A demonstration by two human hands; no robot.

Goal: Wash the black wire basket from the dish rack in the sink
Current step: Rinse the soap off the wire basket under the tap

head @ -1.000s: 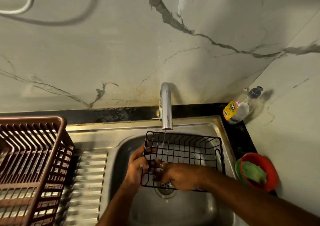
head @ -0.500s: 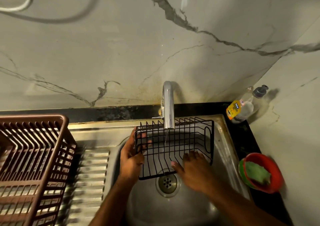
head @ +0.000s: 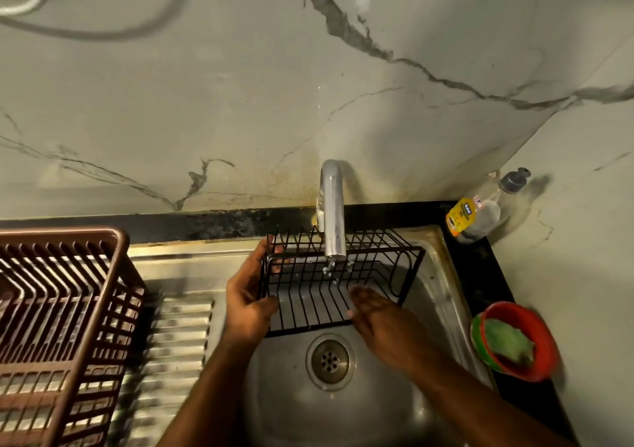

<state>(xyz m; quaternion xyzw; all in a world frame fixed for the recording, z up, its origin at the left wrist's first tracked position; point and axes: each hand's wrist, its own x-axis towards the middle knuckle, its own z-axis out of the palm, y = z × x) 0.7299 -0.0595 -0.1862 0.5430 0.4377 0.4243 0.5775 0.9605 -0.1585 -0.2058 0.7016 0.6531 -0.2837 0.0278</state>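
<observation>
Lying lengthwise left-right under tap, black wire basket tilts, opening toward viewer.

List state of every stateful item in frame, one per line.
black wire basket: held tilted over the sink, under the tap
tap: only drops falling from the spout
left hand: gripping the basket's left end
right hand: open, flat against the basket's wires
sink: drain open, unplugged
brown dish rack: shows nothing inside
soap bottle: pump cap on, leaning on the wall
red bowl: holds a green scrub pad
</observation>
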